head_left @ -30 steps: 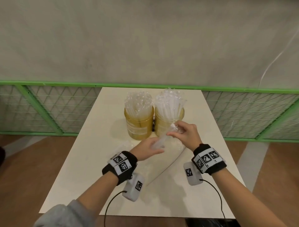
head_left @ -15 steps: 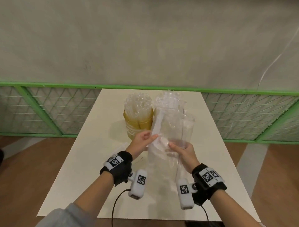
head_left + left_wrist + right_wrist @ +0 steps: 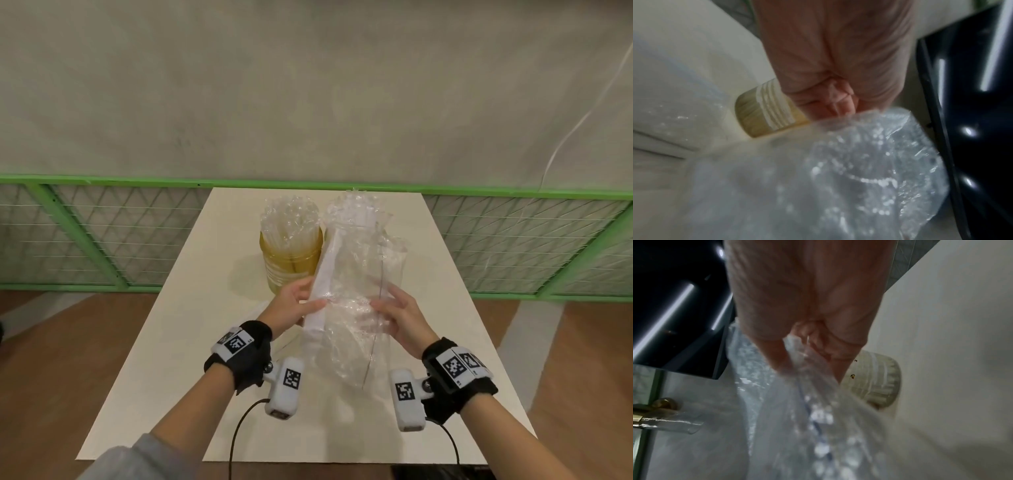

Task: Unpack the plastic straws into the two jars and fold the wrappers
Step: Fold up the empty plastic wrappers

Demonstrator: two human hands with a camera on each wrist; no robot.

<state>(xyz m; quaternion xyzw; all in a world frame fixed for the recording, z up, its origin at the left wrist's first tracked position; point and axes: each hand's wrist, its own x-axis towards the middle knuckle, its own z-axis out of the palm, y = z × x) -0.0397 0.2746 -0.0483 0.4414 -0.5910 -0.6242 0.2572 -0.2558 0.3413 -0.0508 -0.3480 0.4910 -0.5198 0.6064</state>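
Two amber jars at far end of table. Left jar packed w/ clear straws, standing upright. Right jar mostly hidden behind wrapper; only its base shows in right wrist view, straws above it.

Wrapper, clear crinkled plastic w/ white strip on left edge, held up over table, in front of right jar. Left hand pinches the strip edge; right hand grips opposite side. Hands apart.

Table pale, rectangular. Second flat wrapper lies left of hands. Behind: green mesh fence, grey wall, wood floor.
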